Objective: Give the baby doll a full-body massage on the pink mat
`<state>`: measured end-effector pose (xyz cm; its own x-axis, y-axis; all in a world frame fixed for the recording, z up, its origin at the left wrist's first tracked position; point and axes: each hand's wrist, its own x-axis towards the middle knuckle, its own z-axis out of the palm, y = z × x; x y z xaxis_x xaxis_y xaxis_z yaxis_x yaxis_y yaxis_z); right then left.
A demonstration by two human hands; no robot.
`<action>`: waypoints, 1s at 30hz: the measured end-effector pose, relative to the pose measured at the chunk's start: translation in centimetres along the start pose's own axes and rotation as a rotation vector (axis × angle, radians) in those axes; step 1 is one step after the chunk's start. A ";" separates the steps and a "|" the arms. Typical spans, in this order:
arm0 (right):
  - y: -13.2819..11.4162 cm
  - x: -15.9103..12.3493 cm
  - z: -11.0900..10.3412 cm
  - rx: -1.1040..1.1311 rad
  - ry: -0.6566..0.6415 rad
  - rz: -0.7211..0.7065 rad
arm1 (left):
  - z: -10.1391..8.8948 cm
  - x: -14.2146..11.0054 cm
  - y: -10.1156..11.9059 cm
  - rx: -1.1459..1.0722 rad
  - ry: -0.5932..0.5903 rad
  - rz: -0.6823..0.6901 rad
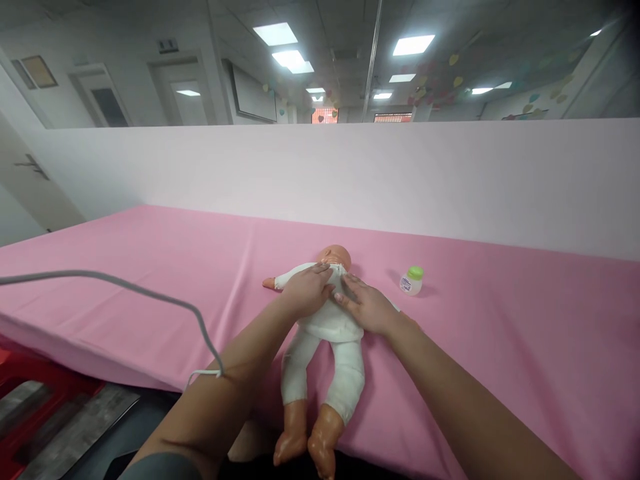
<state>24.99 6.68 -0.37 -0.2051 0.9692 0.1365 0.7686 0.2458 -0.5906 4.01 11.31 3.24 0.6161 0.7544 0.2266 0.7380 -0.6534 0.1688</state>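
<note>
A baby doll (333, 327) with a white cloth body lies on its back on the pink-covered table (165, 267), its head away from me and its bare feet toward me. Flat on the left part of its chest rests my left hand (309, 290), fingers stretched out. My right hand (367, 303) lies on the other side of the chest, also with fingers extended. The doll's right-side arm is mostly hidden under my right hand and forearm. To the right of the doll stands a small clear jar (411, 281) with a green lid, touched by neither hand.
A grey cable (125, 285) runs from the left edge to my left forearm. Behind the table rises a white wall (350, 177) with glass above it. A red stool (40, 380) stands at the lower left, below the table edge.
</note>
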 end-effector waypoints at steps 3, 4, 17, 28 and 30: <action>0.5 0.8 0.8 0.001 0.024 -0.012 | 0.6 1.0 0.2 -0.024 0.007 0.022; 0.8 0.9 1.2 0.004 0.028 -0.025 | 1.0 1.2 0.2 -0.035 0.004 0.027; 1.3 1.6 1.9 0.074 0.088 -0.030 | 0.7 1.0 0.0 -0.018 0.001 0.007; 3.0 3.2 3.2 0.073 0.064 -0.019 | 2.3 1.9 -1.0 -0.045 -0.020 0.032; 3.1 3.1 3.3 0.072 0.065 -0.024 | 2.3 1.9 -0.9 -0.036 -0.043 0.024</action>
<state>24.76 10.41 -4.36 -0.1815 0.9626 0.2014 0.7180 0.2696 -0.6417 5.12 13.47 1.31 0.6451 0.7402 0.1897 0.7130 -0.6724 0.1988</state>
